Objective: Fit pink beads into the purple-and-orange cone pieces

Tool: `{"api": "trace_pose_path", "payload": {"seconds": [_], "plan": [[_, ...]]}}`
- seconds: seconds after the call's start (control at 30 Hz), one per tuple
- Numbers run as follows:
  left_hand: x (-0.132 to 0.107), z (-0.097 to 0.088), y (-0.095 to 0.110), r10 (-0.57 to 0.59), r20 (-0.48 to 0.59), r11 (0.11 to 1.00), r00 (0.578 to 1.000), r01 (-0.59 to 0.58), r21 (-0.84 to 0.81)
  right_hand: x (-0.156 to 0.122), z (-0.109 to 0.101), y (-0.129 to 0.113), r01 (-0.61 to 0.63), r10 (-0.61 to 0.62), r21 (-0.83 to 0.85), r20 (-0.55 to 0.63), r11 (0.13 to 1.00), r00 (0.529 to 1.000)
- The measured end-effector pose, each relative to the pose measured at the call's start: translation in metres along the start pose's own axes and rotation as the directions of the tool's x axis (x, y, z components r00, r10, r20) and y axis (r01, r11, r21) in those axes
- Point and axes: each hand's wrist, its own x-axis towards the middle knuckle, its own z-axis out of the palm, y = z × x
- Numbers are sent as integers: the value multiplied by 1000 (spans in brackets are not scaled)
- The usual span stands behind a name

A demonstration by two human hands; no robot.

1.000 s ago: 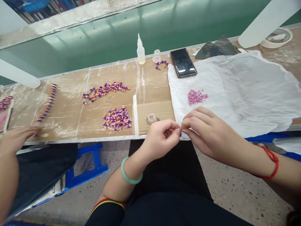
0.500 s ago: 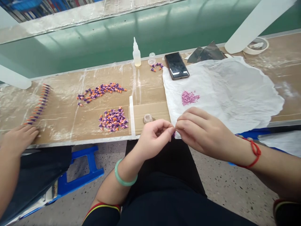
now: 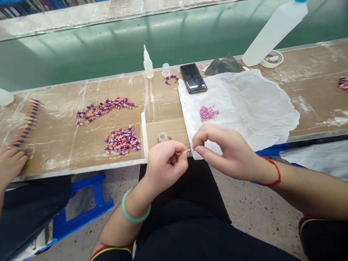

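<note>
One small purplish piece [image 3: 189, 150] shows in the left hand's [image 3: 164, 165] pinch; just beside, the right hand's [image 3: 227, 152] thumb and forefinger press together, contents indiscernible. Pink beads [image 3: 208, 114] lie beyond those fingertips.

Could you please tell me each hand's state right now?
Left hand: closed, holding a small colourful piece.
Right hand: pinched closed; whether it holds anything cannot be told.

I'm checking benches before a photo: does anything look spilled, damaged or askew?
No clear spill or damage: the nozzle bottle stands upright, and the pink bits lie grouped on the white sheet. The phone looks slightly odd, lying askew across the sheet's edge near some purple-and-orange pieces.
</note>
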Motion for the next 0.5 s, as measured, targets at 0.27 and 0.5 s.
{"api": "trace_pose_path", "payload": {"seconds": [0.27, 0.5], "plan": [[-1, -5, -1, 323, -3, 915, 946, -311, 257, 8, 2, -11, -207, 192, 205, 93, 957, 977], [-3, -8, -7, 316, -31, 927, 948, -301, 224, 12, 10, -12, -233, 209, 215, 128, 948, 969]]}}
